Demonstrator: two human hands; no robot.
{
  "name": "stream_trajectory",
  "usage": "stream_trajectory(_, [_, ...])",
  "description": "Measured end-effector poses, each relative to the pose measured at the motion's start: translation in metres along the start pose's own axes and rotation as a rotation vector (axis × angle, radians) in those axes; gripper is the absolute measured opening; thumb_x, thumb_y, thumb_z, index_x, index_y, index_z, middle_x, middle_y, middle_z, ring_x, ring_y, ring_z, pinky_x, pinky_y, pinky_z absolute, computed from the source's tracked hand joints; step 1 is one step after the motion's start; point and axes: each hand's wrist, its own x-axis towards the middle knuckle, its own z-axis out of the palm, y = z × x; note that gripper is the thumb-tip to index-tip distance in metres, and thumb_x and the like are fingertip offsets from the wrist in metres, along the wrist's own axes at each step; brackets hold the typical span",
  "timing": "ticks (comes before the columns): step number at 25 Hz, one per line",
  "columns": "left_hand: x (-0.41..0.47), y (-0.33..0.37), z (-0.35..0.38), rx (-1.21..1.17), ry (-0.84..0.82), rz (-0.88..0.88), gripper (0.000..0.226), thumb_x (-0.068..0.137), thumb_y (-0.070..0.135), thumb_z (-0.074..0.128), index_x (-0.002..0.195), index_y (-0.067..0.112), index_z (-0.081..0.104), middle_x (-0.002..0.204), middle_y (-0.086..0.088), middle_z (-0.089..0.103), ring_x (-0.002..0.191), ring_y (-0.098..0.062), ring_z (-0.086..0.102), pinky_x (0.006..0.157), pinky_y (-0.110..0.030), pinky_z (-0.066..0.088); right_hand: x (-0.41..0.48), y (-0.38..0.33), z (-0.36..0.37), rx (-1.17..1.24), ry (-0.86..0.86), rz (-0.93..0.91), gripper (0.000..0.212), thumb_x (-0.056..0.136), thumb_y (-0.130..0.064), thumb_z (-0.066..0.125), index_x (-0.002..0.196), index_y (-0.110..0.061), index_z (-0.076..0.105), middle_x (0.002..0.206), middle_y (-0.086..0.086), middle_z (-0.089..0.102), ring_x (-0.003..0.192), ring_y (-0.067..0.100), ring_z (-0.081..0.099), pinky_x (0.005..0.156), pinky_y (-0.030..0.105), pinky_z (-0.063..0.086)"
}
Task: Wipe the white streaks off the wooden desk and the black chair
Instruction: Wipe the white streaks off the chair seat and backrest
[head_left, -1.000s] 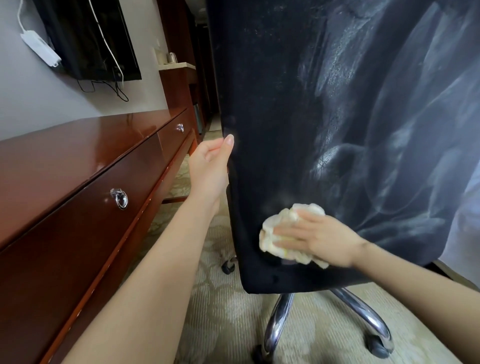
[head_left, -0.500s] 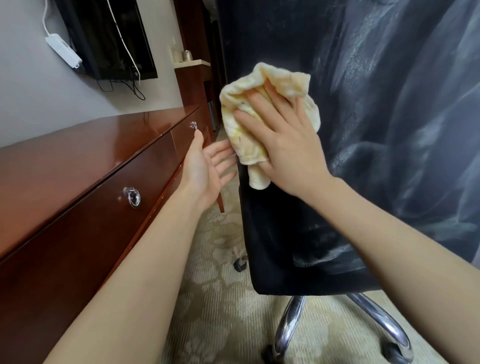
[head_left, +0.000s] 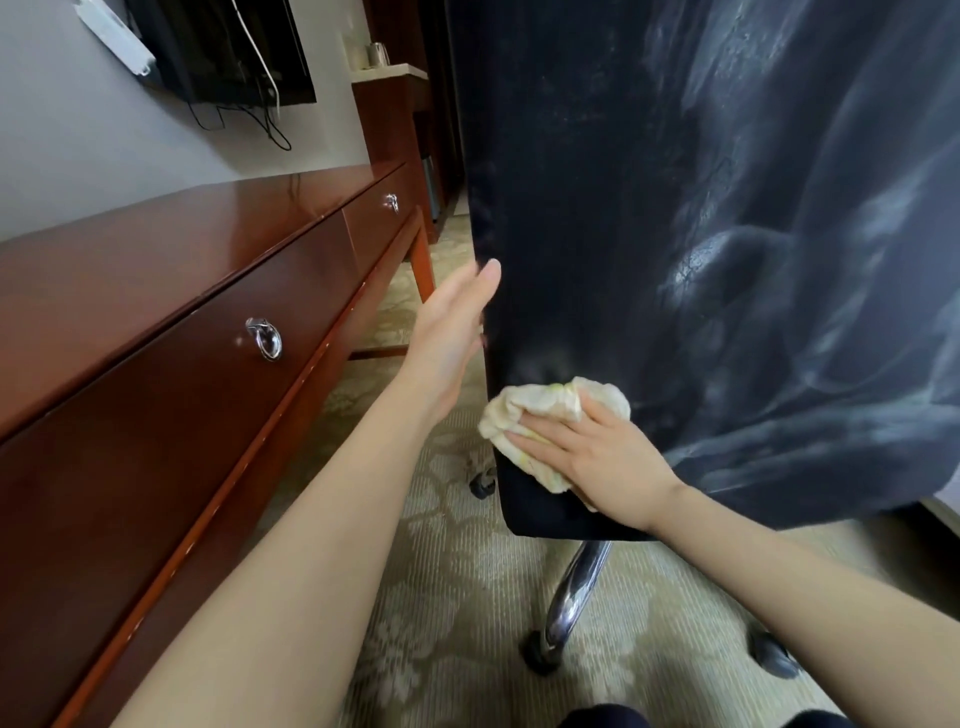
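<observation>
Both flat on white-streaked black chair (head_left: 571, 208): left hand (head_left: 452, 332) bare, right hand (head_left: 608, 457) over cloth (head_left: 550, 402).

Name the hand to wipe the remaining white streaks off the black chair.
Right: the right hand presses the crumpled pale-yellow cloth against the black chair back; the empty left hand sits at its edge.

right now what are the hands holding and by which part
Right hand presses the bunched cloth onto the black chair, straight fingers over its lower half. Left hand rests open against the chair's left edge, gripping nothing.
</observation>
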Motion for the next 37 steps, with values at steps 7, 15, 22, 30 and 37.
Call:
stream_trajectory(7, [-0.004, -0.008, 0.003, 0.1, 0.12, 0.036, 0.051, 0.09, 0.039, 0.061, 0.137, 0.023, 0.05, 0.128, 0.008, 0.061, 0.118, -0.007, 0.056, 0.105, -0.038, 0.044, -0.073, 0.01, 0.018, 0.027, -0.185, -0.138, 0.068, 0.07, -0.024, 0.071, 0.134, -0.024, 0.049, 0.131, -0.009, 0.055, 0.115, 0.017, 0.056, 0.114, 0.041, 0.006])
stream_trajectory(15, [-0.001, -0.001, -0.001, 0.173, 0.11, 0.038, 0.05, 0.092, 0.057, 0.044, 0.128, 0.024, 0.059, 0.127, 0.008, 0.062, 0.117, -0.01, 0.058, 0.103, -0.034, 0.045, -0.009, 0.071, -0.05, 0.188, 0.182, 0.186, 0.053, 0.088, -0.02, 0.038, 0.14, -0.02, 0.039, 0.148, 0.004, 0.037, 0.137, 0.028, 0.025, 0.109, 0.04, 0.02])
stream_trajectory(22, [0.003, -0.008, 0.005, 0.255, 0.205, 0.2, 0.052, 0.093, 0.034, 0.059, 0.059, 0.0, 0.04, 0.055, 0.0, 0.037, 0.054, -0.007, 0.034, 0.058, -0.021, 0.033, 0.028, 0.014, -0.033, 0.318, 0.293, 0.399, 0.06, 0.086, -0.011, 0.05, 0.144, -0.021, 0.034, 0.15, 0.005, 0.033, 0.134, 0.03, 0.032, 0.103, 0.049, 0.031])
stream_trajectory(30, [0.009, -0.019, 0.002, 0.211, 0.259, 0.184, 0.047, 0.09, 0.039, 0.06, 0.078, -0.006, 0.062, 0.078, -0.012, 0.053, 0.071, -0.015, 0.05, 0.073, -0.023, 0.048, -0.015, -0.07, 0.019, -0.246, -0.343, -0.251, 0.076, 0.088, -0.027, 0.05, 0.15, -0.023, 0.007, 0.151, -0.006, 0.022, 0.135, 0.024, 0.024, 0.115, 0.051, 0.005])
stream_trajectory(37, [0.016, -0.027, 0.002, 0.205, 0.307, 0.211, 0.045, 0.09, 0.04, 0.059, 0.082, -0.003, 0.064, 0.081, -0.007, 0.055, 0.074, -0.014, 0.05, 0.075, -0.024, 0.048, -0.083, -0.026, 0.05, -0.263, -0.398, -0.408, 0.087, 0.058, -0.026, 0.081, 0.136, -0.033, 0.044, 0.119, -0.018, 0.06, 0.095, 0.013, 0.059, 0.116, 0.046, 0.007])
